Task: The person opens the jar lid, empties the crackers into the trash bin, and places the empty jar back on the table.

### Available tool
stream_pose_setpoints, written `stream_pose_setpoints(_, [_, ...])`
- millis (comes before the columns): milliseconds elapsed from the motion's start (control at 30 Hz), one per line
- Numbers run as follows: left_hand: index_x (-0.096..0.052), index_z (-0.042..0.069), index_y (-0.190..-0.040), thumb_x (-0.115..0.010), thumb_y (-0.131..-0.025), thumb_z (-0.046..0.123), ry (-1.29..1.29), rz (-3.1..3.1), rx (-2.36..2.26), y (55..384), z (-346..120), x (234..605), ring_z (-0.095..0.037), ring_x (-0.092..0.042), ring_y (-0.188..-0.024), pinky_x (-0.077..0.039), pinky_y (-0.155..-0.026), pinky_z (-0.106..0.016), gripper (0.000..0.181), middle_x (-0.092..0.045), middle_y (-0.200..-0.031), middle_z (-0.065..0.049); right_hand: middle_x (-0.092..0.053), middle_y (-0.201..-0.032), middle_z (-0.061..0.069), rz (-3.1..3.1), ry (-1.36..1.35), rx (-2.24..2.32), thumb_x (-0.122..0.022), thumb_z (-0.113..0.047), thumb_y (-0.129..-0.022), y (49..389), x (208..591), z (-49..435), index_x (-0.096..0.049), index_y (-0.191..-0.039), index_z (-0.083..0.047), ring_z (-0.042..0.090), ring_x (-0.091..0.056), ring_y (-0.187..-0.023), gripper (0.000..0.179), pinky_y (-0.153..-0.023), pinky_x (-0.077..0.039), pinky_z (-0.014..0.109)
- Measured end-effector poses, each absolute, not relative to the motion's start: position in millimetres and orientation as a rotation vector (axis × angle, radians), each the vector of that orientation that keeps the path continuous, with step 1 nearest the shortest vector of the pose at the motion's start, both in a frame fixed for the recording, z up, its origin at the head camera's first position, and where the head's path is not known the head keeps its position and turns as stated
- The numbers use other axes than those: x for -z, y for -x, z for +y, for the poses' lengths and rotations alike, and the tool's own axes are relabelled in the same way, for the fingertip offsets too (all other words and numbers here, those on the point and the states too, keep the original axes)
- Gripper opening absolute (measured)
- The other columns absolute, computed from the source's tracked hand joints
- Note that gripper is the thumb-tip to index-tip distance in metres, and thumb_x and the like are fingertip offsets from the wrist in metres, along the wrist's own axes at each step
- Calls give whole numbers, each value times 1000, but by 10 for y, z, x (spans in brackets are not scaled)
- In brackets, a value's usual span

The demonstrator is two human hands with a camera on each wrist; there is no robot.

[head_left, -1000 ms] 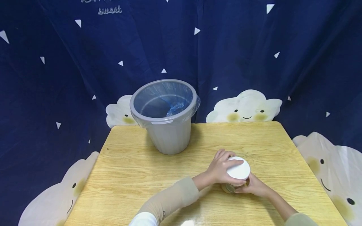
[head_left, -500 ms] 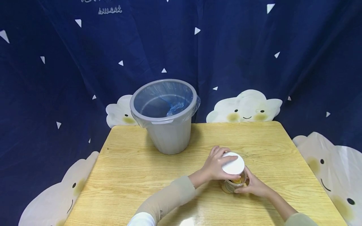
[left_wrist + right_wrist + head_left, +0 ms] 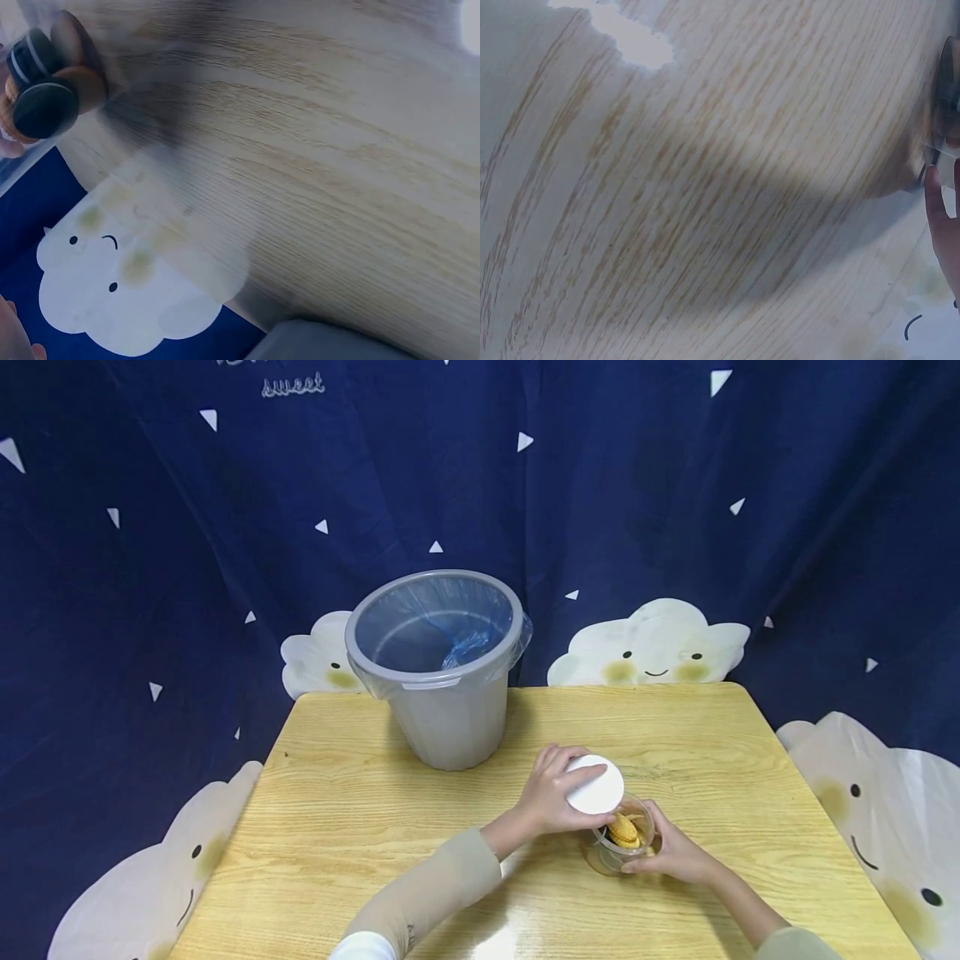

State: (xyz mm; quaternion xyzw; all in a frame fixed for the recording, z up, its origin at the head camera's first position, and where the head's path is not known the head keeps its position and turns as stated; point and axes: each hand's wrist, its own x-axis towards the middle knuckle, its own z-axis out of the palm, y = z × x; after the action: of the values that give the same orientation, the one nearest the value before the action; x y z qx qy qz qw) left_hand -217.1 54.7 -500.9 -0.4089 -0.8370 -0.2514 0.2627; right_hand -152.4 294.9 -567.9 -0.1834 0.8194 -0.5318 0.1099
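My left hand (image 3: pixel 550 795) grips a round white lid (image 3: pixel 596 785) by its edge, tilted and off to the left of a clear jar (image 3: pixel 609 862). My right hand (image 3: pixel 675 852) holds that jar from its right side on the table. Inside, near the opening, lie yellow biscuits (image 3: pixel 624 829). Dark sandwich cookies (image 3: pixel 46 110) show through the jar at the upper left of the left wrist view, among brown ones. In the right wrist view, fingers of the right hand (image 3: pixel 943 225) reach the jar at the right edge. The lid overlaps part of the jar's rim in the head view.
A grey bin (image 3: pixel 457 718) with a clear liner stands at the back left of the wooden table (image 3: pixel 337 827). Crumpled blue plastic (image 3: pixel 467 647) is inside it. A dark blue curtain (image 3: pixel 637 485) with cloud prints hangs behind and beside the table.
My left hand has moved left and slightly back with the lid, from over the jar to beside it. The jar's opening and the biscuits have come into view. My right hand stays at the jar.
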Motion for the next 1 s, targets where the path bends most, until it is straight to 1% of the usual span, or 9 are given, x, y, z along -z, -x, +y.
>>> stream_pose_setpoints(67, [-65, 26, -111, -77, -54, 60, 1089, -2264, 696, 2171, 512, 5025, -13, -48, -111, -29, -104, -42, 67, -55, -117, -2, -37, -136, 16, 2406, 548, 1573, -80, -17, -68, 1521, 5677, 2949, -30, -132, -10, 9, -42, -116, 82, -90, -39, 19])
stream_pose_setpoints(233, [-66, 25, -110, -78, -52, 58, 1050, -2232, 725, 2186, 430, 5071, -14, -49, -108, -34, -99, -37, 68, -56, -116, -4, -37, -136, 17, 2396, 552, 1588, -80, -16, -67, 1517, 5676, 2957, -29, -134, -10, 2, -43, -115, 85, -91, -38, 18])
stream_pose_setpoints(400, [-66, 25, -111, -78, -52, 57, 1016, -2222, 766, 2193, 345, 5117, -15, -48, -107, -34, -96, -33, 68, -56, -115, -5, -38, -135, 17, 2398, 543, 1588, -81, -16, -67, 1516, 5686, 2958, -28, -135, -12, 0, -44, -113, 87, -90, -40, 19])
stream_pose_setpoints(700, [-65, 22, -111, -83, -50, 48, 937, -2224, 833, 2178, 184, 5169, -18, -49, -105, -36, -94, -36, 68, -55, -114, -5, -37, -135, 20, 2381, 561, 1613, -81, -14, -66, 1514, 5675, 2940, -28, -135, -9, 2, -43, -114, 87, -90, -39, 18])
stream_pose_setpoints(1000, [-65, 22, -109, -80, -54, 47, 861, -2162, 902, 2191, 37, 5255, -20, -49, -102, -37, -90, -39, 63, -55, -115, -5, -35, -136, 18, 2376, 561, 1608, -80, -15, -67, 1515, 5677, 2937, -27, -136, -12, -2, -39, -115, 87, -90, -37, 16])
